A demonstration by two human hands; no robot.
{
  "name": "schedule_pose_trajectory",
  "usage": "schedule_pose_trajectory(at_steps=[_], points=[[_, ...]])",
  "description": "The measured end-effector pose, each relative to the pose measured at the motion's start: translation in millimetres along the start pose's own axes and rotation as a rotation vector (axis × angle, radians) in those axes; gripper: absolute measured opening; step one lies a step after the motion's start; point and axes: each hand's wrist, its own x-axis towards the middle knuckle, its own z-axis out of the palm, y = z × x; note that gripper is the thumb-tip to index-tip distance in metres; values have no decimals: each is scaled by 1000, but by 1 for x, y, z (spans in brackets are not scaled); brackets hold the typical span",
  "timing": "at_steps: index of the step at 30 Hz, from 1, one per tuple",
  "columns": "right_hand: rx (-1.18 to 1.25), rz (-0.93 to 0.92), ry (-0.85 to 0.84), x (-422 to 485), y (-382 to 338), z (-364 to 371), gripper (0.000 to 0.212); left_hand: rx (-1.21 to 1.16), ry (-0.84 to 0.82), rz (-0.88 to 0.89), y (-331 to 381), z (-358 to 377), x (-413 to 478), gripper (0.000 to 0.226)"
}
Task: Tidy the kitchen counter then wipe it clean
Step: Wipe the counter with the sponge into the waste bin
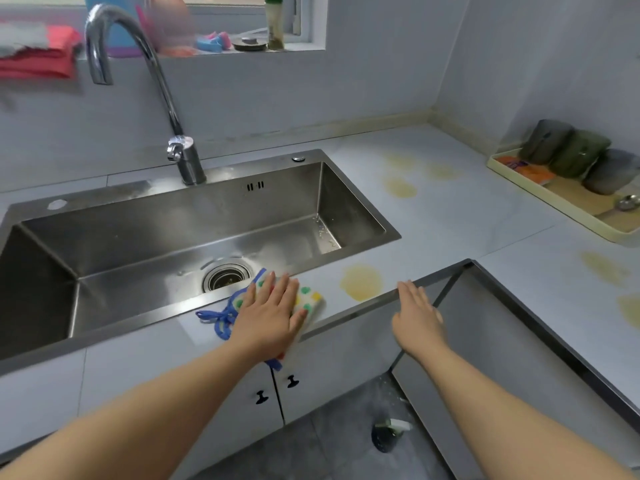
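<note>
The left hand (270, 313) lies flat, fingers straight and slightly spread, palm pressing on a white soft cloth with green, yellow and red dots and blue trim (310, 299). The cloth sits on the narrow strip of pale grey, smooth stone-look counter (450, 209) directly under that hand. Its long axis seems to run front to back. One corner pokes past the fingertips over the rim of the brushed stainless-steel rectangular sink (173, 237), and the near end droops over the counter's front edge below the wrist. A blue looped cord (214, 320) trails out to the left of the hand.

The right hand (417, 313) is open too, palm down and fingers straight and close together, at the dark front edge of the counter. Whether it touches cannot be told.

Between the two hands, just beyond the fingertips, is a round yellow stain (362, 282), and more yellow blotches lie farther out. Ahead of the left hand are the round metal drain (227, 277) and a curved chrome tap (138, 64). Well beyond the right hand, a cream rectangular tray (561, 209) holds grey and green pouches (578, 154).
</note>
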Motion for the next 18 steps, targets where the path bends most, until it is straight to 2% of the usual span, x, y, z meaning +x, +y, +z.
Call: schedule_pose_trajectory(at_steps=[2, 4, 8, 9, 12, 15, 17, 18], points=[[-61, -40, -30, 10, 5, -5, 62, -26, 5, -61, 17, -4, 13, 62], [-130, -87, -27, 16, 9, -8, 61, -17, 3, -42, 22, -1, 11, 66], [-183, -147, -18, 24, 14, -14, 59, 43, -9, 111, 17, 10, -15, 101], [-170, -150, -30, 25, 13, -15, 59, 44, -13, 103, 16, 9, -11, 99], [-148, -161, -56, 24, 12, -17, 59, -11, -13, -17, 27, -3, 21, 69], [-158, -174, -50, 23, 9, -20, 54, -30, 6, -68, 43, -4, 34, 64], [-174, -179, -53, 22, 9, -22, 49, -7, -3, -9, 44, 5, 19, 77], [-179, -182, -57, 22, 9, -23, 48, 5, 2, 32, 43, 9, 9, 92]])
